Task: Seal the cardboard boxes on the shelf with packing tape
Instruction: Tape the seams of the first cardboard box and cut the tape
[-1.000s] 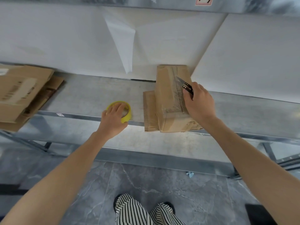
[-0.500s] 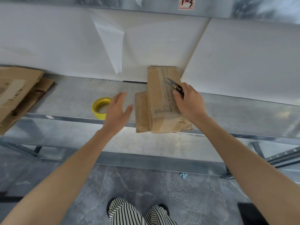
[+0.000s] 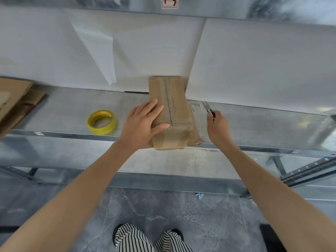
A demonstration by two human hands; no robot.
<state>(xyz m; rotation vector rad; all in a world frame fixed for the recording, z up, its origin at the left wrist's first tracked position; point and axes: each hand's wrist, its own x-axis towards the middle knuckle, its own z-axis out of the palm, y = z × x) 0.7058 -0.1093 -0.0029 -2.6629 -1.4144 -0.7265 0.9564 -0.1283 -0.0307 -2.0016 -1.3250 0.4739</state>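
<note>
Left hand [image 3: 145,122] pressing flat on the cardboard box [image 3: 171,113], right hand [image 3: 217,128] at its 3 o'clock gripping snips [image 3: 209,110], whose bare tips could gouge the box if swung inward.

A storeroom: galvanised metal shelving [image 3: 63,106], flattened cardboard [image 3: 14,99], grey stone floor [image 3: 163,211].

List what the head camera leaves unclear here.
Head view:
Cardboard box: left hand covers its near-left top, so tape there is hidden.
Snips: handles buried in the right hand's grip.
Flattened cardboard: cut off by the left edge.
Red sign: cropped by the top edge, unreadable.
Yellow tape roll: loose end too small to find.
</note>
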